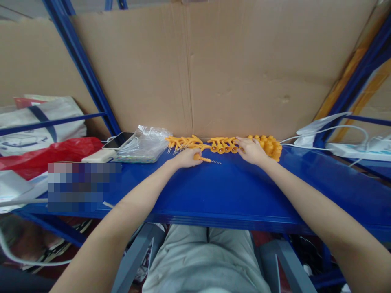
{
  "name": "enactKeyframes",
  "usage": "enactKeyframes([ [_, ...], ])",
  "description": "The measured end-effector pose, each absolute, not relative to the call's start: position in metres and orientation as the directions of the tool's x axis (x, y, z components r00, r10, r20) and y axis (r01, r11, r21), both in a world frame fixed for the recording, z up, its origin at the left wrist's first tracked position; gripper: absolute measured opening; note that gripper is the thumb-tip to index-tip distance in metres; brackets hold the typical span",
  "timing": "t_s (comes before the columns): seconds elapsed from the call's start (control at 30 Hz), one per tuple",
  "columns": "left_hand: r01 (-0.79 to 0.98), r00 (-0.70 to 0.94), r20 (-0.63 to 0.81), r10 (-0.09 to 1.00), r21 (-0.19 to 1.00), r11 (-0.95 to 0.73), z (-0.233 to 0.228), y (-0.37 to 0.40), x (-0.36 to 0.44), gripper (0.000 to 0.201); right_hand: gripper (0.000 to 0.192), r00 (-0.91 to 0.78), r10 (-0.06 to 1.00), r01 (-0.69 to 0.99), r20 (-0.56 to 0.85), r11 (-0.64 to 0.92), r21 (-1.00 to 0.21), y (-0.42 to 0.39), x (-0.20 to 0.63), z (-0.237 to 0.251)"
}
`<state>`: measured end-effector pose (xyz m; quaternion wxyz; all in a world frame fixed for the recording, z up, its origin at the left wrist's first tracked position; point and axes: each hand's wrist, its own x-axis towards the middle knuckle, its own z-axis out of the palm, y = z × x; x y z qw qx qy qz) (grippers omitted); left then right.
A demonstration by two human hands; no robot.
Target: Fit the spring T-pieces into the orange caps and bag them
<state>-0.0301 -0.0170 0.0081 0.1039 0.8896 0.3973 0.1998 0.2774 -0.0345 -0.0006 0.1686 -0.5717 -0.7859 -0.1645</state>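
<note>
blue tabletop (214,191), cardboard (232,73) standing along its back edge, and toward its left end one phone (120,141) beside a clear bag (145,144) whose contents i can't make out. i grip one orange corkscrew (206,159) in my left hand (187,158), just in front of more spiral-tipped pieces (183,141) near the back edge. my right hand (251,150) touches a row of at least four bell-ended pieces (220,148), beside a pile of orange parts (274,147), and i can't tell whether it grips one.
</note>
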Motion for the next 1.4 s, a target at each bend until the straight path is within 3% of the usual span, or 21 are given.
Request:
enactKeyframes([
  [0.1,0.674,0.593,0.259,0.762,0.358,-0.646,0.008,-0.017,-0.029,0.012,0.057,-0.100,0.869,0.994,0.485,0.113,0.003,-0.027,0.303,-0.002],
  [0.23,0.669,0.606,0.256,0.753,0.349,-0.656,0.009,-0.017,-0.030,0.013,0.060,0.034,0.895,0.999,0.444,-0.014,-0.049,-0.016,0.334,-0.011],
  [0.4,0.679,0.603,0.222,0.766,0.362,-0.639,0.009,-0.016,-0.031,0.012,0.058,0.030,0.906,0.999,0.423,-0.014,-0.041,-0.006,0.345,-0.012],
  [0.67,0.675,0.604,0.233,0.762,0.359,-0.645,0.013,-0.023,-0.029,0.013,0.054,-0.026,0.941,0.994,0.337,-0.011,0.109,0.008,0.332,0.008],
  [0.87,0.693,0.593,0.195,0.781,0.369,-0.619,0.015,-0.026,-0.027,0.012,0.047,0.191,0.954,0.982,0.231,-0.184,-0.052,0.011,0.312,0.022],
  [0.97,0.688,0.601,0.211,0.771,0.355,-0.633,0.015,-0.024,-0.028,0.012,0.045,0.267,0.927,0.964,0.262,-0.256,-0.076,0.013,0.306,0.023],
  [1.2,0.708,0.598,0.200,0.776,0.321,-0.629,0.014,-0.023,-0.028,0.012,0.032,0.218,0.916,0.975,0.336,-0.217,-0.041,0.013,0.307,0.024],
  [1.4,0.712,0.606,0.205,0.769,0.291,-0.639,0.013,-0.022,-0.028,0.010,0.028,0.183,0.886,0.983,0.425,-0.165,-0.080,0.000,0.304,0.042],
])
